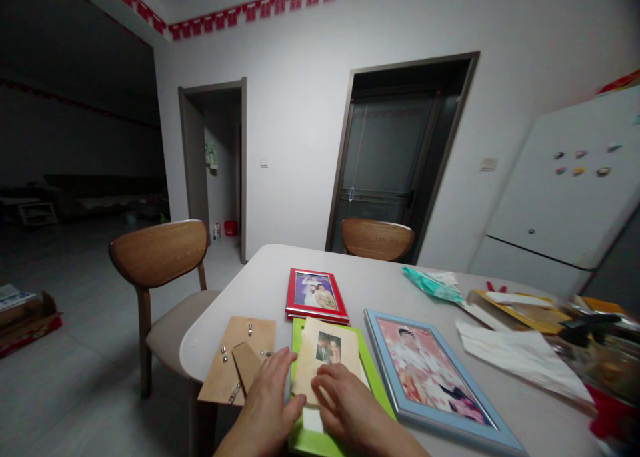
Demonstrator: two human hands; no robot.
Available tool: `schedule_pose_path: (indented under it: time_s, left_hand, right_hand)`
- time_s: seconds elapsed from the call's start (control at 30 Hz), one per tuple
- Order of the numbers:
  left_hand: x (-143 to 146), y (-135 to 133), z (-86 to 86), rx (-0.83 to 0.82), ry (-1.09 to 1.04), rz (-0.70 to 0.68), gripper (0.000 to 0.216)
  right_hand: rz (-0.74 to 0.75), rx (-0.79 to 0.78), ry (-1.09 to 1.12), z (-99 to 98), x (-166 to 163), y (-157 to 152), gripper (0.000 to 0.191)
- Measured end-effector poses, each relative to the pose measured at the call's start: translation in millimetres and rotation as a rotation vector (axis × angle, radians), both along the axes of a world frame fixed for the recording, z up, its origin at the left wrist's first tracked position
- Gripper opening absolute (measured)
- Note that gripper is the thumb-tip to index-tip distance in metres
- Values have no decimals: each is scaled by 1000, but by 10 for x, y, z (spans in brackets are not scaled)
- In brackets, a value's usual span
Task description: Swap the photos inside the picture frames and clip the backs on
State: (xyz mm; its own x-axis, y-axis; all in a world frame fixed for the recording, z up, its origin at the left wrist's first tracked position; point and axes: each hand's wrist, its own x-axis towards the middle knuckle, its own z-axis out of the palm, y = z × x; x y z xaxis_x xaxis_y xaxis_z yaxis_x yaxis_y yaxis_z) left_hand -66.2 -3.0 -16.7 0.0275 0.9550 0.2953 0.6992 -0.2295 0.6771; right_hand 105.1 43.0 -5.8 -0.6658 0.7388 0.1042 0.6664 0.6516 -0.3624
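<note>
A cream card point(305, 375) with a small photo of two people point(329, 347) on it lies over a lime green picture frame point(376, 378) at the table's front. My left hand point(269, 398) is at the card's left edge, fingers stretched out and thumb at its lower left corner. Bent fingers of my right hand point(345, 403) rest on the lower part of the card; its underside is hidden. Left of the frame, partly behind my left hand, is a brown backing board point(261, 333) with metal clips and a stand flap point(246, 363).
A red-framed photo point(341, 308) lies behind the green frame, and a larger light blue framed photo point(373, 330) to the right. Farther right are a teal packet point(431, 285), white paper point(525, 360) and clutter. Wooden chairs point(163, 251) point(377, 238) stand around the white table point(280, 257).
</note>
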Motion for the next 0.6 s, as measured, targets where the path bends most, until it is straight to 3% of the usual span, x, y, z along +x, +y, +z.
schedule_pose_path:
  time_s: [0.27, 0.5, 0.6]
  left_hand:
    - [159, -70, 31, -157, 157, -76, 55]
    - [319, -142, 192, -282, 247, -163, 58]
    - [338, -145, 198, -273, 253, -186, 58]
  right_hand:
    - [-53, -27, 30, -177, 252, -85, 20]
    - [-46, -35, 117, -22, 269, -174, 17]
    - [-168, -20, 133, 32, 362, -70, 21]
